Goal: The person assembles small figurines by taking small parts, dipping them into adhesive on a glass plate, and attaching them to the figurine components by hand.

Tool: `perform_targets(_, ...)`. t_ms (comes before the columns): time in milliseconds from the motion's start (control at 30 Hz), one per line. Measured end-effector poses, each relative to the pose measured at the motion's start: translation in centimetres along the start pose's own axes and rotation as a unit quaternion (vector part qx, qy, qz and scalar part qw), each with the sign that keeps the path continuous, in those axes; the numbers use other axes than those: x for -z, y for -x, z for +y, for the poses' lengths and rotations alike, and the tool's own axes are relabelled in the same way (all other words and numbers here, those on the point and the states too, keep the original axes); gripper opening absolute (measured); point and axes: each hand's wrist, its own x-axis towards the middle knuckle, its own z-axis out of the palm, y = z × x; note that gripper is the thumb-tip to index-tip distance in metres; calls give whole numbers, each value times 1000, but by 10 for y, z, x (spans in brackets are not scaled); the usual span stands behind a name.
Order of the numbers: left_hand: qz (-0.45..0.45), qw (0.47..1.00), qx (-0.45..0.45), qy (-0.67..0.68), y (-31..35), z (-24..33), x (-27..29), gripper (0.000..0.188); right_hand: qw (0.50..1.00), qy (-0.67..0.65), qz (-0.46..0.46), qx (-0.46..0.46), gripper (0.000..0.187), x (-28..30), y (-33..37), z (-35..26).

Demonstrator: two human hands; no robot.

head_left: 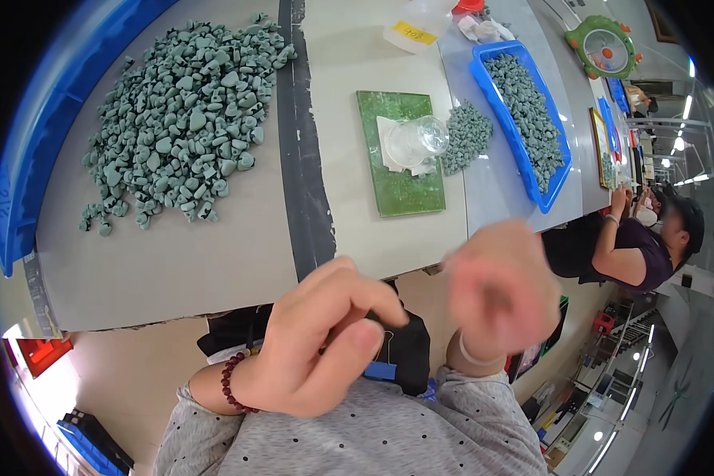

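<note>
The green mat (408, 197) lay on the worktable (214, 274), beyond both hands and well apart from them, above the gap between the two as the head view showed it. On it stood a clear round jar (416, 144) over some white paper (389, 131); a small heap of grey-green pieces (467, 136) lay just to its right.

The right hand (504, 289) was nearest the mat's lower right corner, at the table edge; it was blurred, and whether it held anything could not be told. The left hand (317, 341) hung below the mat, near the end of a black strip (305, 178), fingers curled, thumb and forefinger slightly parted, nothing visible between them.

Left of the strip spread a large pile of grey-green pieces (186, 119). Right of the small heap sat a blue tray (508, 127) filled with more pieces. Farther right, a co-worker (635, 246) was at the table.
</note>
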Motion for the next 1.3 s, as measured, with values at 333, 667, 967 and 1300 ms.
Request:
perform_targets(333,-17,944,105,313,7,5,2,32,971,219,31,93,15,-8,-35,56)
perform_targets(667,4,977,69,201,0,10,4,24,954,272,-6,122,21,-8,-38,57)
perform_targets(967,23,993,-82,85,1,-9,12,19,994,111,18,8,13,-5,-33,32)
perform_targets(1300,46,992,-113,6,7,-8,8,22,978,-200,-43,-47,10,-17,1,-12)
